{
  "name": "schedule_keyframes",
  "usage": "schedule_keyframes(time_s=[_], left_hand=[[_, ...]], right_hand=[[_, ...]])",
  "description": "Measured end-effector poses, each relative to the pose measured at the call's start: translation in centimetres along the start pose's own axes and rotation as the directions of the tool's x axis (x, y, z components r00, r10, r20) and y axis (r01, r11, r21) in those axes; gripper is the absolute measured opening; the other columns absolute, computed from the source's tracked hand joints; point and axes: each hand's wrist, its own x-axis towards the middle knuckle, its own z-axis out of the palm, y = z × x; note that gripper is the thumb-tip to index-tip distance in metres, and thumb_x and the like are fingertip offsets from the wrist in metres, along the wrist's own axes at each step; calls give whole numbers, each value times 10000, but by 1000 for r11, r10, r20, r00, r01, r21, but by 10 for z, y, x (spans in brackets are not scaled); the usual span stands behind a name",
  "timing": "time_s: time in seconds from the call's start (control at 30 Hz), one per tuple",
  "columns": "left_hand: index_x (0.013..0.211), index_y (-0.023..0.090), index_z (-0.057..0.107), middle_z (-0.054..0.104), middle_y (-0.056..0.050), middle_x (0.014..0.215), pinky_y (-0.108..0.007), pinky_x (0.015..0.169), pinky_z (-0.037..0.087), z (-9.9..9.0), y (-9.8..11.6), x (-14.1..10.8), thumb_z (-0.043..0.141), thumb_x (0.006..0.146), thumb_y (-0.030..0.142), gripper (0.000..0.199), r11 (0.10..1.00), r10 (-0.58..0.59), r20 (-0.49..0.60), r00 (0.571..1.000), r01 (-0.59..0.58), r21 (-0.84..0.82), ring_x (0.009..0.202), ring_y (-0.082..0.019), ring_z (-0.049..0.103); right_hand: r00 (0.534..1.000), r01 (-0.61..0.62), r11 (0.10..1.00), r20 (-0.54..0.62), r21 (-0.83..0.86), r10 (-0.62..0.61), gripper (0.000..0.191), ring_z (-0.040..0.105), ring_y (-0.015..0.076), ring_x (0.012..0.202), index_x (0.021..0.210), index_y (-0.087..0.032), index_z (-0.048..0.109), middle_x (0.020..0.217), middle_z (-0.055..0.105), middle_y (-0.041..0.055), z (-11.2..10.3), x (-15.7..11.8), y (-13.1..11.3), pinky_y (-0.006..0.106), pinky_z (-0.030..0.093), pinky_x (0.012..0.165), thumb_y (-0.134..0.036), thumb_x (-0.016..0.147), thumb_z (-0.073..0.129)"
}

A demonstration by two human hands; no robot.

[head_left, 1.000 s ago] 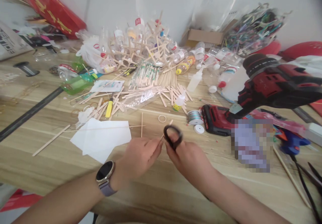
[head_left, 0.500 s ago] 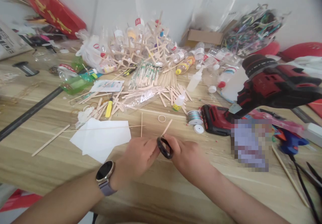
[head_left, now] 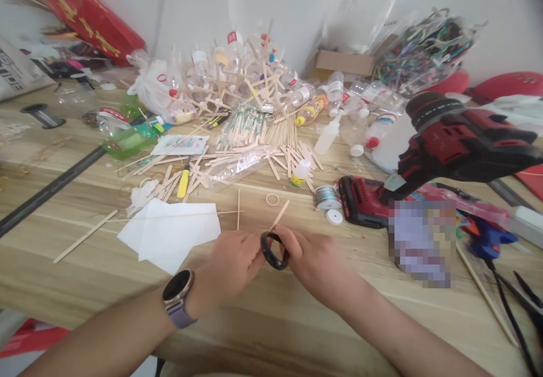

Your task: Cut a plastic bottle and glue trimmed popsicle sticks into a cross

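Note:
My right hand is closed around scissors, whose black loop handle shows between my two hands; the blades are hidden. A flat wooden craft stick pokes out beyond my fingers, angled up and to the right. My left hand, with a watch on its wrist, is closed right beside the handle and appears to hold the stick's near end, which is out of sight. Just past the hands lie a pale rubber band and a short thin stick.
White paper sheets lie left, a thin skewer across them. A red and black drill stands right, near a wire spool. Behind are loose craft sticks, a yellow-handled screwdriver, a small glue bottle and several plastic bottles.
The black loop handle has moved slightly left and turned a little between my hands. Both hands stay close together, and the stick's tip has hardly shifted.

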Motion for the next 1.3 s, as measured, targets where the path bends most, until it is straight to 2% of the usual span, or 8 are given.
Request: schedule_keyframes(time_s=[0.07,0.13,0.23,0.33,0.53,0.73,1.03,1.3], left_hand=[[720,186,597,652,-7,616,-234,513,372,-1,0,2,346,1000,277,387,996,-73,25,997,74,-44,521,-133,574],[749,182,616,627,6,597,-228,512,364,-4,0,6,376,991,288,357,979,-179,46,983,182,-87,517,-130,561],[960,187,660,615,29,616,-215,545,390,-10,1,11,418,980,302,268,919,-336,66,940,342,-196,555,-127,563],[1106,197,645,591,53,592,-205,513,383,-12,3,13,438,975,320,274,838,-372,124,920,391,-382,513,-114,514],[981,182,646,510,82,508,-198,408,304,-9,7,12,475,952,351,242,677,-418,193,888,446,-585,400,-84,373],[854,180,598,570,63,573,-195,459,323,-8,6,9,492,952,346,220,744,-396,179,901,429,-512,484,-89,460],[822,180,571,554,62,570,-200,477,329,-7,8,7,487,951,366,241,760,-396,181,900,432,-486,497,-91,453],[831,178,584,514,79,523,-195,489,319,-8,8,5,480,952,309,206,838,-366,164,916,401,-370,473,-85,463]], right_hand=[[996,86,988,-24,-130,-90,283,691,197,642,1115,-142,606,778,741,85,0,0,1,261,422,523,-81,903,429],[996,42,989,-73,-140,-53,253,661,195,546,1111,-143,602,694,723,63,-3,0,-1,267,389,478,-146,928,427],[992,-108,989,-50,99,114,258,637,186,486,1088,-136,587,646,706,50,-8,0,-7,258,383,448,-247,951,398],[974,-211,908,1,362,226,242,618,163,464,1017,-156,577,569,660,8,-15,1,-10,239,417,463,-283,948,383],[970,-204,837,-9,507,242,174,587,150,437,939,-203,560,507,598,-35,-20,2,-10,243,438,482,-292,933,410],[969,-219,846,4,487,248,171,573,155,416,884,-210,535,496,581,-30,-18,0,-12,253,415,467,-309,930,403],[968,-231,891,-2,390,252,199,586,161,409,850,-193,537,485,597,-11,-17,1,-11,248,400,448,-315,932,404],[973,-65,998,-221,-3,63,361,609,235,367,977,-96,626,519,666,77,-3,-2,-2,299,269,367,-326,972,349]])
